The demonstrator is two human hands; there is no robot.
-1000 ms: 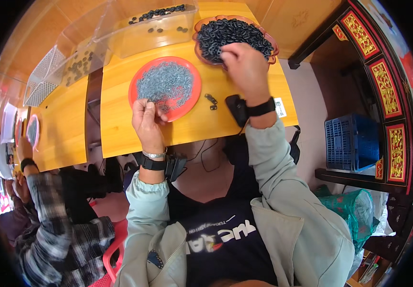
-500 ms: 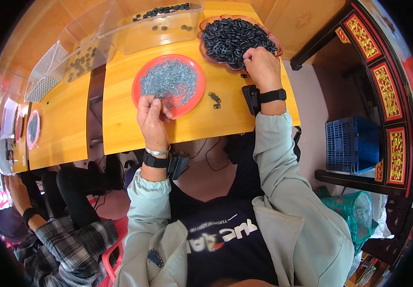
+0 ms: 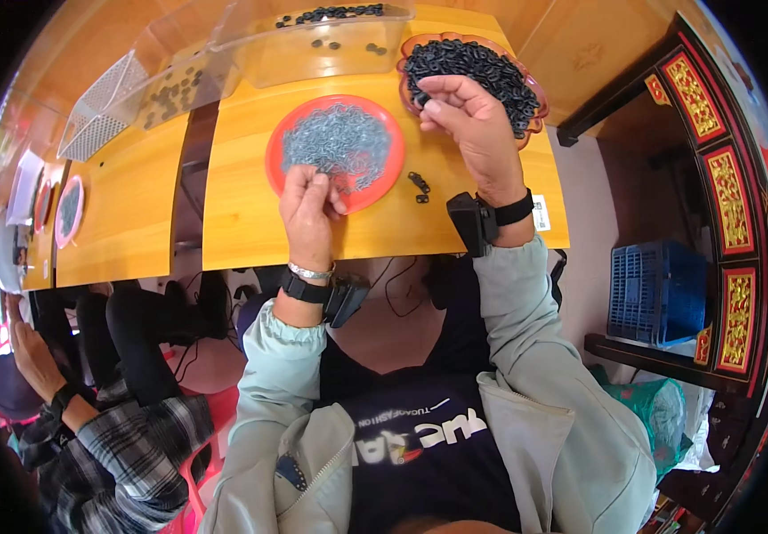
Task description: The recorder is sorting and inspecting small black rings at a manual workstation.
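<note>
Head view, black rounded pieces (image 3: 468,60), slim silvery bits (image 3: 338,135), both hands (image 3: 306,212) (image 3: 484,138) near-pinched, hold unclear

Dark piece (image 3: 421,98) in right hand (image 3: 471,129), apparently half hidden

The person's left forearm (image 3: 282,356) rose from the lower edge and leaned slightly inward, sleeved almost to the left wrist (image 3: 298,310). The left hand (image 3: 310,218) pointed forward, thumb and forefinger drawn together at the tips in a pinch, the remaining fingers loosely curled behind the thumb. The right forearm (image 3: 519,289) – also sleeved – slanted forward and a little to the left, its elbow bent. The right wrist (image 3: 516,233) lay farther forward than the left one, and the right hand (image 3: 482,138) reached beyond its partner, turned inward, forefinger bent over the thumb – how closely their tips met was hard to tell
</note>
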